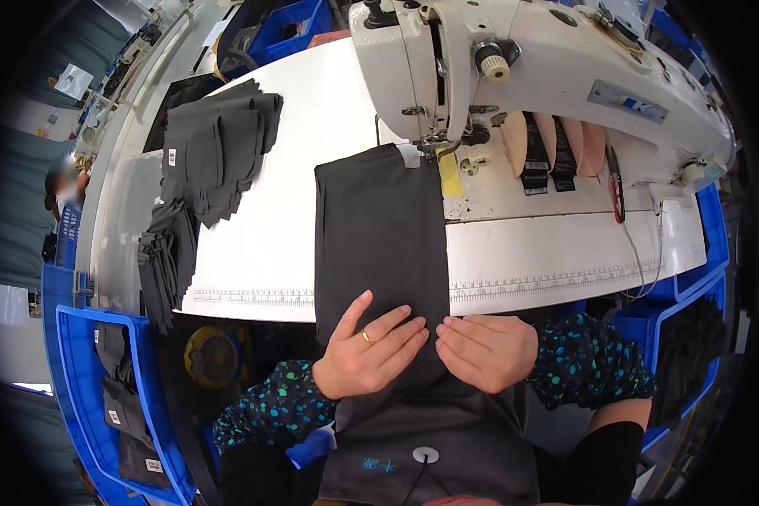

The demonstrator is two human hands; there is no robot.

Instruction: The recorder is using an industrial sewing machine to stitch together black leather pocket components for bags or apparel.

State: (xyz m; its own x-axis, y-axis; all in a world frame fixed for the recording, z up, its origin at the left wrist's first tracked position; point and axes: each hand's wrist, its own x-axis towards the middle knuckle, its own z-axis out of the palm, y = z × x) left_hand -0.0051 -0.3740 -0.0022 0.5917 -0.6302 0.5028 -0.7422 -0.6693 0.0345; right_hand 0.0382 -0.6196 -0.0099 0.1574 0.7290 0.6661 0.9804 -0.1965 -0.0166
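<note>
A dark grey fabric piece (381, 228) lies lengthwise on the white sewing table, its far end at the presser foot (430, 150) of the sewing machine (548, 63). A small white label (408, 155) shows at that far corner. The near end hangs over the table's front edge toward my lap. My left hand (373, 347) rests flat on the cloth near that edge, fingers stretched and thumb apart, with a ring on one finger. At the fabric's right edge my right hand (491, 347) has its fingers together, pinching the border; its thumb is hidden.
Stacked dark fabric pieces (215, 152) spread over the table's left side and droop off its edge. Right of the needle lie peach curved pieces (590, 145) with black labels (535, 160), then red-handled snips (617, 190). Blue bins (156, 405) flank me at both sides.
</note>
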